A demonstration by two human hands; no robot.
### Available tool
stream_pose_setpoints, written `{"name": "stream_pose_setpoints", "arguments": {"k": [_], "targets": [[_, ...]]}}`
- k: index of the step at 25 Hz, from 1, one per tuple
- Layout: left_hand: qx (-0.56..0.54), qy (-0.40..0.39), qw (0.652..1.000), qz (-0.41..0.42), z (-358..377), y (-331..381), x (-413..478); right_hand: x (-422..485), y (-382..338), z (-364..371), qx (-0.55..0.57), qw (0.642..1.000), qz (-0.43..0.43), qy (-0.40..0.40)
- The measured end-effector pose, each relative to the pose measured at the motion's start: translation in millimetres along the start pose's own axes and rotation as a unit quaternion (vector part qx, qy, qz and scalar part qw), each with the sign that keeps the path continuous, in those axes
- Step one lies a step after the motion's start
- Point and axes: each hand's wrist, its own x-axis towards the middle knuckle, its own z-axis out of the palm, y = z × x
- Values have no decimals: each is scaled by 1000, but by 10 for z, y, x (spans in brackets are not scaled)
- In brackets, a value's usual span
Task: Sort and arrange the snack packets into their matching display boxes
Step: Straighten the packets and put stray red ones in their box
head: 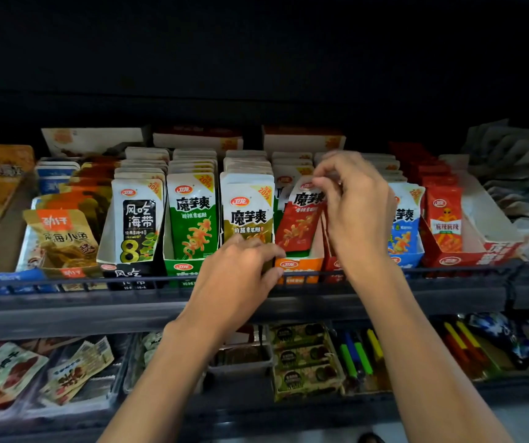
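Snack packets stand in a row of display boxes on the upper shelf. My right hand [351,203] pinches the top of a tilted red packet [298,225] that leans over the orange box [298,266]. My left hand [241,270] rests against the front of the box that holds the gold packets [246,212], fingers curled on its lower edge. To the left stand green packets [193,215] in a green box [181,268] and black-and-white seaweed packets [138,219]. A blue packet [404,219] and red packets [444,219] stand to the right.
A dark rail [65,282] runs along the shelf front. Gold fish packets [60,238] lie at the left and white packets [512,174] are heaped at the far right. The lower shelf holds more snacks [304,359] and coloured sticks [357,356].
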Motion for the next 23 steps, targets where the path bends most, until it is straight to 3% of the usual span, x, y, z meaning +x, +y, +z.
{"name": "stream_pose_setpoints", "arguments": {"k": [6,9,12,15,19,23], "targets": [[-149,141,978,-45,-163,152,29,118,-119,-474,48,996,-31,73],[-281,84,954,-64,-334,342,41,169,-197,-667,112,993,-8,31],[-499,-22,863,-72,-496,536,0,177,-259,-775,228,973,24,-30],[-580,-45,809,-82,-574,614,-60,177,-199,-880,319,940,107,-55],[-603,-50,792,-83,-567,616,-77,117,-133,-960,404,881,200,-142],[-603,-52,792,-78,-522,661,-60,115,-137,-1039,431,857,240,-149]]}}
